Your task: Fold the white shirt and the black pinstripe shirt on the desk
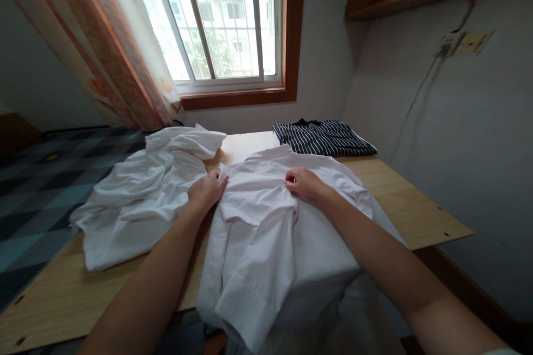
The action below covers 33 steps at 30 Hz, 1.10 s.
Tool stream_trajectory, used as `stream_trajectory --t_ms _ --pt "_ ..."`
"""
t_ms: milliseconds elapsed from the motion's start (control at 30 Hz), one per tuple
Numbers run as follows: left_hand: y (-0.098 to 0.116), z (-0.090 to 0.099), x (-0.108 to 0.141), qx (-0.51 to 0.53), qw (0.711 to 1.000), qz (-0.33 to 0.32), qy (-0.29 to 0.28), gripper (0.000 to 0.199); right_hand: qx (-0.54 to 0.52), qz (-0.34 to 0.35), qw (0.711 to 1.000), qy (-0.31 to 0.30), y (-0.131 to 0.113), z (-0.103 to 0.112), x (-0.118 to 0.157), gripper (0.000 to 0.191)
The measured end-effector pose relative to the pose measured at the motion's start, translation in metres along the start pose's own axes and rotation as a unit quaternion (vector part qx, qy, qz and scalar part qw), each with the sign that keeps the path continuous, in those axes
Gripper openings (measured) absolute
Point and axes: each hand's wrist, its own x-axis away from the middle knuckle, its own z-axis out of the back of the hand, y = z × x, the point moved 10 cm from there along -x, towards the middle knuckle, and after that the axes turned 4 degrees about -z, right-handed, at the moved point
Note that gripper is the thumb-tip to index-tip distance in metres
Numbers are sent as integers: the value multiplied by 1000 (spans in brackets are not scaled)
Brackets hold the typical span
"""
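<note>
A white shirt (320,233) lies spread on the wooden board, its collar end toward the window and its lower part hanging over the near edge. One sleeve (266,266) is folded across the body and points toward me. My left hand (207,191) is at the shirt's left edge near the shoulder, fingers closed on the cloth. With thumb and fingertips, my right hand (306,183) pinches the fabric near the middle, below the collar, where creases run out from the grip.
Left of the shirt is a crumpled white garment (137,199). A folded black-and-white striped garment (325,137) lies at the back of the wooden board (420,205). Beyond the left side is a checkered bedspread (37,188). A window (225,16) and curtain (112,39) are behind.
</note>
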Motion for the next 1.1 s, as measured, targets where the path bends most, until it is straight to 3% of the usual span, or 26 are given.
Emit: stream_trajectory --t_ms 133,233,300,367,467,567,667,767,900,1000,1100 --pt "1 2 2 -1 1000 2 2 47 12 17 999 39 -9 5 2 17" --pt "1 1 1 -7 1000 -4 3 45 -75 84 993 42 -32 15 10 24" --pt "1 -1 1 -8 1000 -5 5 44 -161 138 977 -29 -53 13 17 25" --pt "-1 -2 -1 -9 1000 -3 10 43 -203 175 952 -145 -76 1 28 26" --pt "-3 -5 -2 -11 1000 -3 19 42 -135 212 926 -283 -101 -18 49 40" --pt "-3 -6 -2 -8 1000 -3 18 41 -29 231 919 -317 -112 -18 66 38" --pt "-3 -5 -1 -5 1000 1 14 40 -10 252 922 -295 -115 5 87 26" --pt "-3 -4 0 -1 1000 6 12 41 -46 225 949 -216 -94 43 106 23" --pt "-1 -2 1 -2 1000 2 16 41 -113 169 971 -125 -30 75 130 18" --pt "-1 -2 1 -2 1000 0 18 41 -109 87 987 -83 30 76 139 16" --pt "-1 -2 1 0 1000 0 16 42 -61 36 995 -77 65 65 147 18"
